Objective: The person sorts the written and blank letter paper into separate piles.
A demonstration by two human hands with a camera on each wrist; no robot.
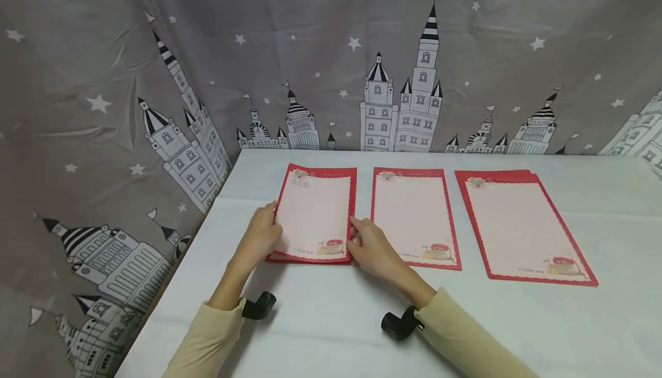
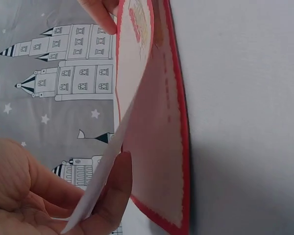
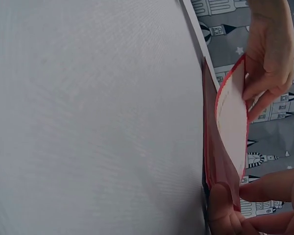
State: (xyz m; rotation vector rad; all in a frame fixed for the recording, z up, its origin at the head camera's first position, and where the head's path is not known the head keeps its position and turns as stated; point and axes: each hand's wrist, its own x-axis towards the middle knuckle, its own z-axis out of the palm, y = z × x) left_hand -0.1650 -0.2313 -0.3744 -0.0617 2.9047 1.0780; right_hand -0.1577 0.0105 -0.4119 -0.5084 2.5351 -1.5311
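A red-bordered sheet of paper [image 1: 312, 211], with a few printed or written lines at its upper left, is held by its two side edges over a matching sheet. My left hand [image 1: 262, 231] pinches its left edge between thumb and fingers, as the left wrist view shows of the paper [image 2: 108, 161]. At the lower right edge my right hand [image 1: 374, 246] pinches it too. Both wrist views show the sheet bowed and lifted off the red-bordered sheet below [image 2: 174, 147]. In the right wrist view the right hand's thumb [image 3: 221, 203] lies against the lower edge.
Just right of my right hand lies another red-bordered sheet [image 1: 414, 211], partly under the hand. Farther right is a small stack of such sheets [image 1: 527, 226]. A white cloth covers the table [image 1: 320, 320]. Behind and left hangs a grey castle-print curtain [image 1: 310, 39].
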